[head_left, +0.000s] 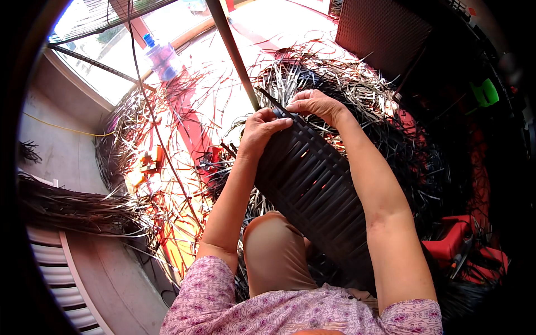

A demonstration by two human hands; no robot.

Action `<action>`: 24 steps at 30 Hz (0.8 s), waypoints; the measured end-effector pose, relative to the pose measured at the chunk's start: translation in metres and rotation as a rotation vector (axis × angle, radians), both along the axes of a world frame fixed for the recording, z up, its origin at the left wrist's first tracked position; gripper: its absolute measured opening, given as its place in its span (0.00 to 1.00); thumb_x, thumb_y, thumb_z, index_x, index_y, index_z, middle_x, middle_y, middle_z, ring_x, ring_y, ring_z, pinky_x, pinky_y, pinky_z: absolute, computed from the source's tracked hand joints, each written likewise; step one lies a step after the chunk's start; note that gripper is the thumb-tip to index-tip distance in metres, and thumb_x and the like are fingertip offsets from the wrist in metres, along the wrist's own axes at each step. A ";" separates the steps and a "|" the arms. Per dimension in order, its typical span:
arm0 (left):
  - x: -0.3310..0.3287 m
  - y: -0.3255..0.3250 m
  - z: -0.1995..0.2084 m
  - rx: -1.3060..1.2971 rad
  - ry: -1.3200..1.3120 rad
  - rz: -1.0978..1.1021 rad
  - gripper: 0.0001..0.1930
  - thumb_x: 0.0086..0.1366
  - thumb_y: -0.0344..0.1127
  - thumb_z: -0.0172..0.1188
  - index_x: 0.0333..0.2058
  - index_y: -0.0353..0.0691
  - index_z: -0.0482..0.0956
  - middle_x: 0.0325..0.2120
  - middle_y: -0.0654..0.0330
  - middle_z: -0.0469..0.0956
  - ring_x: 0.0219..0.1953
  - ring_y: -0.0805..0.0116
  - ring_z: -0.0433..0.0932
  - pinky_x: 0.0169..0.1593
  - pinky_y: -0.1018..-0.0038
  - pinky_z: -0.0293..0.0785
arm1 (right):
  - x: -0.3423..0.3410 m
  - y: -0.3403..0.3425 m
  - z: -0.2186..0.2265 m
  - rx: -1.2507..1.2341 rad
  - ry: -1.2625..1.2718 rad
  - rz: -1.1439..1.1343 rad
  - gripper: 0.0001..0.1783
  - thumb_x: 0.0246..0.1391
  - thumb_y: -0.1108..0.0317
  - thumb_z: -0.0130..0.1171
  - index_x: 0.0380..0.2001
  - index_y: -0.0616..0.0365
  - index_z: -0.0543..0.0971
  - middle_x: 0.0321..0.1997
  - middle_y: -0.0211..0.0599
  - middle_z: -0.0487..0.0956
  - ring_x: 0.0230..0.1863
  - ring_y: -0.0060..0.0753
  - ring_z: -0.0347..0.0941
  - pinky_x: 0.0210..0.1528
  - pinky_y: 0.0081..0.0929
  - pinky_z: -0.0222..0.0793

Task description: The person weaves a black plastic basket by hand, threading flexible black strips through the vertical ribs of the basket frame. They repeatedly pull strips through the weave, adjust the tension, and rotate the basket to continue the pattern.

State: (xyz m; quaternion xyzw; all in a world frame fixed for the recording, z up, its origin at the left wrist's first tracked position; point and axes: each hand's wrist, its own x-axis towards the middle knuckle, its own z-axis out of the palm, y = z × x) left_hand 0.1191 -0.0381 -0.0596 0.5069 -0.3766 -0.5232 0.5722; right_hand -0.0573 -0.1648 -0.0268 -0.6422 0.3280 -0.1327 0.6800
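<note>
A black woven panel [312,173] of flat strips slants across my lap, its far end raised between my hands. My left hand [261,129] is closed on the far left corner of the panel, thumb pressed on top. Just right of it, my right hand [321,106] pinches at the panel's far edge with bent fingers. A dark strip end [269,98] sticks out there, beside the right fingertips. The pinched spot is small, and the fingers partly hide it.
Heaps of loose black strips [385,106] cover the red floor ahead and to the right. A clear water jug [162,58] stands by the window. A pole [231,47] rises ahead. At left a strip bundle [78,206] hangs near a radiator [50,262]; red plastic objects [449,240] lie lower right.
</note>
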 end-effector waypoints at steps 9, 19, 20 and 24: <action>-0.009 0.004 0.002 -0.048 -0.122 0.140 0.16 0.49 0.33 0.80 0.27 0.41 0.77 0.21 0.72 0.73 0.23 0.84 0.69 0.27 0.83 0.67 | -0.006 -0.002 0.002 -0.141 0.017 0.003 0.09 0.52 0.63 0.73 0.32 0.54 0.83 0.30 0.21 0.80 0.34 0.14 0.72 0.42 0.16 0.68; -0.006 0.002 0.007 -0.007 -0.067 0.080 0.15 0.48 0.30 0.79 0.27 0.42 0.77 0.22 0.73 0.72 0.23 0.83 0.69 0.29 0.83 0.67 | -0.013 0.005 0.008 0.015 -0.025 0.032 0.09 0.51 0.63 0.72 0.35 0.52 0.84 0.34 0.21 0.82 0.36 0.14 0.76 0.46 0.16 0.71; -0.005 0.002 0.009 0.001 -0.043 0.067 0.15 0.48 0.30 0.79 0.27 0.42 0.77 0.22 0.73 0.72 0.23 0.83 0.69 0.29 0.83 0.67 | -0.014 0.005 0.008 0.011 -0.029 0.049 0.10 0.51 0.64 0.72 0.35 0.52 0.84 0.34 0.22 0.82 0.37 0.14 0.76 0.47 0.16 0.71; -0.008 0.001 0.010 -0.029 -0.022 0.048 0.14 0.49 0.29 0.78 0.27 0.42 0.77 0.21 0.73 0.72 0.24 0.83 0.70 0.29 0.83 0.67 | -0.016 0.005 0.008 -0.051 -0.040 0.084 0.08 0.51 0.67 0.73 0.34 0.54 0.84 0.33 0.23 0.82 0.36 0.15 0.76 0.44 0.16 0.71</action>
